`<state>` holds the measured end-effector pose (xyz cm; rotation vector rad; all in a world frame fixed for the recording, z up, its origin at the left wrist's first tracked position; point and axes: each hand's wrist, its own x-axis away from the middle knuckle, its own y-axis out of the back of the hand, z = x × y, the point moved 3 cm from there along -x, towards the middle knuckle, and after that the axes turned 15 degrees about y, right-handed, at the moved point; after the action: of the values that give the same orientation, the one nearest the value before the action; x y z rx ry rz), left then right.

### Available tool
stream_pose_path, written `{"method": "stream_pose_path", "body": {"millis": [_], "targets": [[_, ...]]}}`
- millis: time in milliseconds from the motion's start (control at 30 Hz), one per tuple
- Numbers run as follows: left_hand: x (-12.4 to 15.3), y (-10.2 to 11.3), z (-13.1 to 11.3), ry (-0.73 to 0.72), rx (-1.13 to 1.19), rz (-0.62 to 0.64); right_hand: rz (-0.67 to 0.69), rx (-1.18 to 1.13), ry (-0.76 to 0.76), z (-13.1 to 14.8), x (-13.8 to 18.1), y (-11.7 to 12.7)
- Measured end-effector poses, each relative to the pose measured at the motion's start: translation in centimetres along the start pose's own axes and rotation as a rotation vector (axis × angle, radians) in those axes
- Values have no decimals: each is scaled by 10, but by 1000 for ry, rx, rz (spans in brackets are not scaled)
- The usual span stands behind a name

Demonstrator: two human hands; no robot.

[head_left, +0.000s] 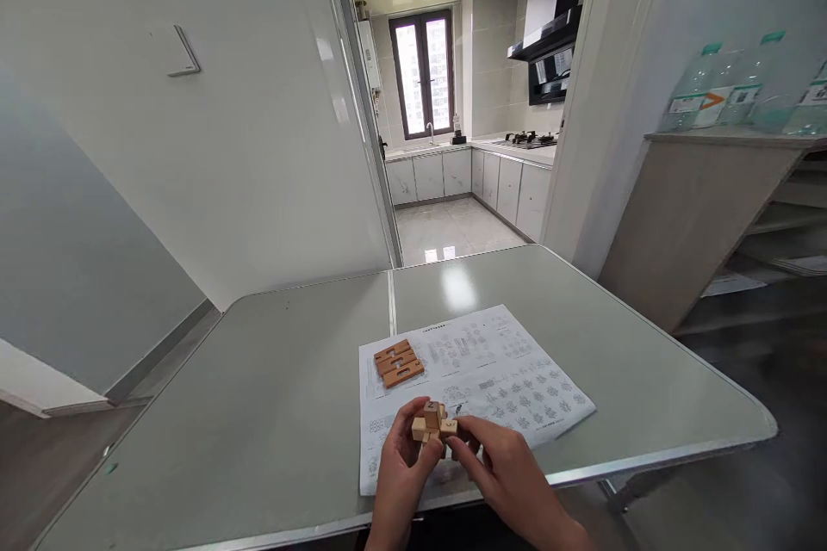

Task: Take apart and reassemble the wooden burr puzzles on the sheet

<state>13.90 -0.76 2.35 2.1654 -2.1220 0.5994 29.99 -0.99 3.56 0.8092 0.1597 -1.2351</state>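
Note:
Between my two hands is a small wooden burr puzzle [432, 420] of crossed, pale, notched sticks, held above the near part of a printed sheet. One upright stick end bears a "2". My left hand [405, 456] wraps round its left side, with the thumb at the front. From the right, my right hand [500, 456] pinches a stick end that carries a mark too small to read. The puzzle's underside is hidden by my fingers. Beyond it, several flat, brown slotted wooden pieces [399, 363] lie side by side on the printed sheet [517, 362].
The sheet lies on a grey-green folding table [258, 413] with a metal rim and a seam. A wooden shelf unit [717, 198] with plastic bottles [743, 95] stands at the right. Behind the table, a doorway opens onto a kitchen with white cabinets [430, 176].

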Motion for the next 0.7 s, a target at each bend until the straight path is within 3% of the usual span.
{"method": "stream_pose_path", "body": {"millis": [367, 700], "targets": [[4, -3, -8, 40, -52, -127, 40, 147, 155, -7, -6, -1], [-2, 2, -7, 121, -63, -87, 141, 228, 251, -5, -13, 8]]}}
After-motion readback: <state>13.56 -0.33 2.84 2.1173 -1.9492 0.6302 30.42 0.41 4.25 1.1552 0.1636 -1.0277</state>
